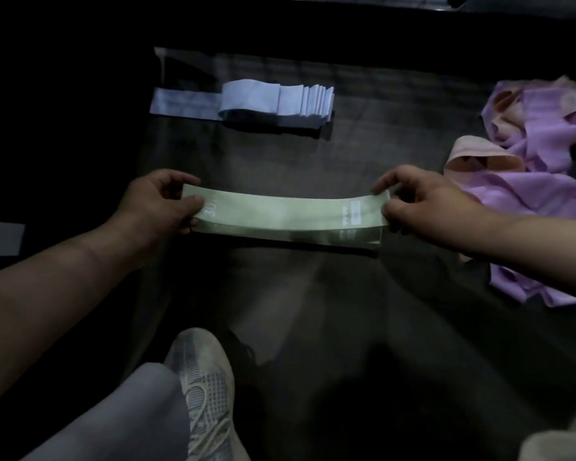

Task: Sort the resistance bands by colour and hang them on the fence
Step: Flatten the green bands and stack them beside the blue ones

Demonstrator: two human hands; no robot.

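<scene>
Shoe (204,387), then green "30" band (280,216)

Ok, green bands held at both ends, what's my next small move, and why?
Probably lay the green bands down on the floor, near the blue stack but apart from it. The left hand and right hand pinch the ends and the edges look squared, while the heap of purple and pink on the right is unsorted.

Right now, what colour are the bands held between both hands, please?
The bands are pale green; head view.
</scene>
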